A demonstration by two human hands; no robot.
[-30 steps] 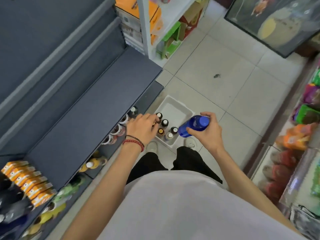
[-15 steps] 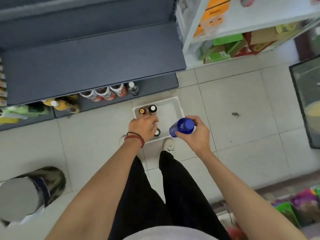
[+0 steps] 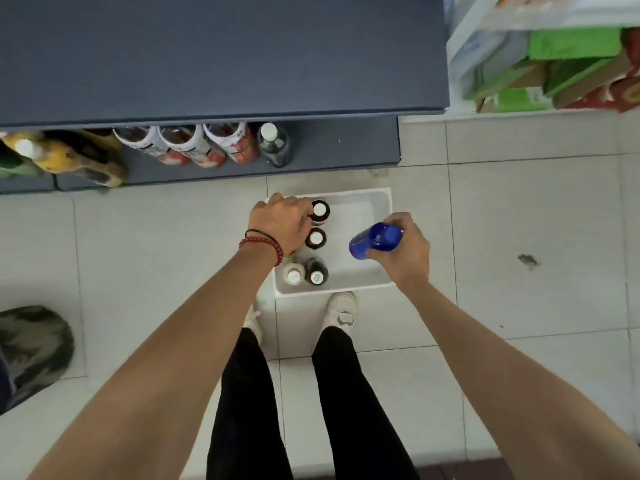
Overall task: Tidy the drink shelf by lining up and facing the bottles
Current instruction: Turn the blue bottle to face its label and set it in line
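Observation:
A white bin (image 3: pixel 360 285) stands on the floor in front of my feet, with several small capped bottles (image 3: pixel 316 238) upright in its left half. My left hand (image 3: pixel 281 224) reaches down into that left side, fingers curled over bottles hidden beneath it; what it holds is hidden. My right hand (image 3: pixel 406 252) is shut on a blue bottle (image 3: pixel 372 240), held tilted above the bin's right half. On the low grey shelf (image 3: pixel 346 147) stand red-and-white labelled bottles (image 3: pixel 207 147), a dark bottle with a white cap (image 3: pixel 273 143) and yellow bottles (image 3: pixel 62 157).
A wide grey shelf board (image 3: pixel 221 53) overhangs the bottle row. A white rack with green and brown boxes (image 3: pixel 554 64) is at the upper right. A camouflage-patterned object (image 3: pixel 31 348) sits at the left edge. Pale tiled floor (image 3: pixel 519 220) lies to the right.
The view has swung from the aisle to straight down over the bin. My left hand stays among the bin's left bottles; my right hand keeps the blue bottle above the bin.

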